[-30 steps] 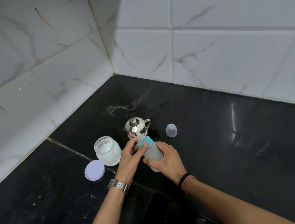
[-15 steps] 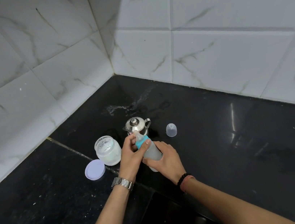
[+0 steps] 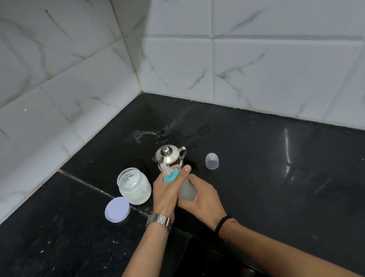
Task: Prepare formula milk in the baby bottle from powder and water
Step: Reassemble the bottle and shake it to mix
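Black polished stone forms the countertop (image 3: 298, 169), meeting white marbled wall tiles (image 3: 279, 30) in a corner at twelve o'clock. Near the middle the baby bottle (image 3: 187, 190) leans with its teat toward eleven o'clock. The left hand (image 3: 164, 193) curls round the teal collar (image 3: 170, 177) at the bottle's neck, thumb tip over the ring's far side. The right hand (image 3: 205, 197) wraps the frosted body from below and from three o'clock. A metal watch (image 3: 159, 220) sits on the left wrist, dark beads (image 3: 221, 224) on the right.

Just behind the hands, at twelve o'clock, stands a small lidded steel jug (image 3: 169, 155); the teat tip shows in front of its base. At nine o'clock an open glass jar of white powder (image 3: 134, 186) stands close beside the left hand, its lilac lid (image 3: 117, 209) lying flat just beside it at eight o'clock. The clear bottle cap (image 3: 212, 161) stands apart at two o'clock.

From three to five o'clock the counter runs bare and glossy to the wall. At six o'clock, between the forearms, the counter edge drops into a dark recess (image 3: 207, 275).
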